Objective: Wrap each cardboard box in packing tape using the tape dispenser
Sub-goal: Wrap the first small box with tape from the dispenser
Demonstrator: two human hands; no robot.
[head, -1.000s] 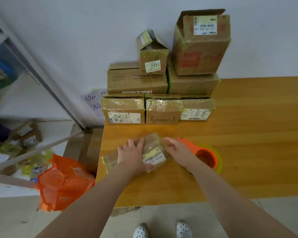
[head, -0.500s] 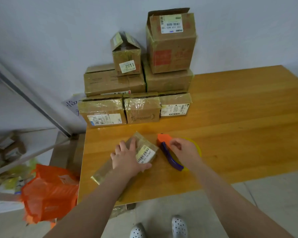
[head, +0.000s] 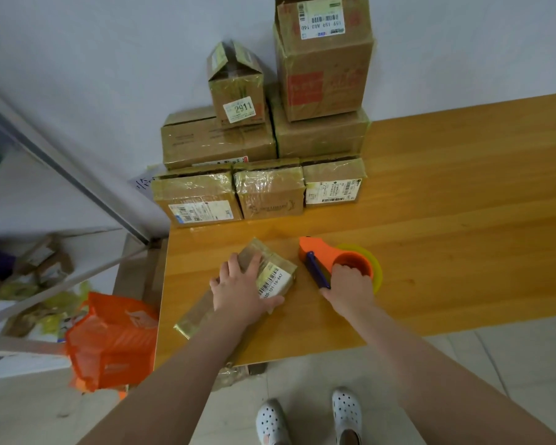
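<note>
At near desk (head: 430, 309) edge, under flat, spread left grip (head: 241, 290): small cardboard box (head: 278, 274), taped over. Just to right, inside curled right grip (head: 347, 290): orange tape dispenser (head: 320, 252), lying on desk. Behind, against wall (head: 109, 59): stacked boxes (head: 270, 194), front row taped.

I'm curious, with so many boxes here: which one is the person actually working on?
The small box lying alone under the left hand, beside the tape dispenser in the right hand; the rest are stacked against the wall.
</note>
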